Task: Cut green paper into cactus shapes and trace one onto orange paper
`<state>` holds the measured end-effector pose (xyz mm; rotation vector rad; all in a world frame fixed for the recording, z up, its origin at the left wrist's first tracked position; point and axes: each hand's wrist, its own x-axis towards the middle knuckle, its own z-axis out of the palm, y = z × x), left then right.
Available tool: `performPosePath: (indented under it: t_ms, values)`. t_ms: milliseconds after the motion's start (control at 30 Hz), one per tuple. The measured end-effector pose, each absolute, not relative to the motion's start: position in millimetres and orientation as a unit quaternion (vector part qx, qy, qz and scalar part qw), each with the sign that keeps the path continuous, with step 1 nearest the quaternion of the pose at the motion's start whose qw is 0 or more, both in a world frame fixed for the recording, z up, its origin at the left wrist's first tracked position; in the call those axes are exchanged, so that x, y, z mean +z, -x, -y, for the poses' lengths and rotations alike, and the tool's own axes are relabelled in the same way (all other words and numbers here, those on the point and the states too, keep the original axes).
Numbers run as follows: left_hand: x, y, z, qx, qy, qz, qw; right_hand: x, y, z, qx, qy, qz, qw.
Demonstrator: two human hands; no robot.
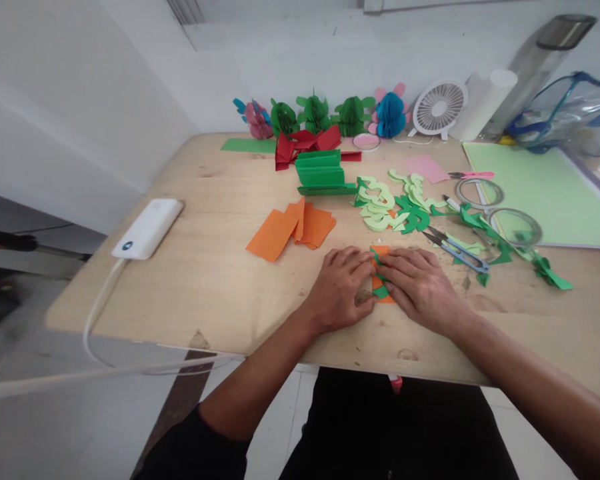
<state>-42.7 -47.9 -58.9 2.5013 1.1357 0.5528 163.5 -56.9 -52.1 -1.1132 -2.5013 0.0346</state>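
An orange paper piece (387, 299) lies on the table in front of me, with a green paper cutout (381, 292) on top of it. My left hand (339, 288) rests at its left edge, fingertips on the paper and thumb spread toward the lower end. From the right, my right hand (423, 285) lies over it, its fingers stretched flat and pressing down. The fingers hide much of the cutout. Close to the right hand are blue-handled thread snips (463, 253) and dark green cutouts (414, 215). Light green curved cutouts (377, 195) lie just beyond.
Orange sheets (273, 235), folded green paper (321, 170) and red paper (307, 143) lie farther back. Tape rolls (515, 227), pink-handled snips (473, 175) and green scraps are at right. Paper figures (316, 113) and a small fan (439, 108) line the wall. A white power bank (149, 228) trails a cable at left.
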Motion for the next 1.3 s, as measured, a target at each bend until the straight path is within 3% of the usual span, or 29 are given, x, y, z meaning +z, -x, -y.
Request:
performPosePath:
  t_ms: [1300]
  values:
    - [-57.7, 41.9, 48.3, 0.181, -0.879, -0.407, 0.169, -55.2, -161.7, 57.2, -0.005, 0.396, 0.899, 0.184]
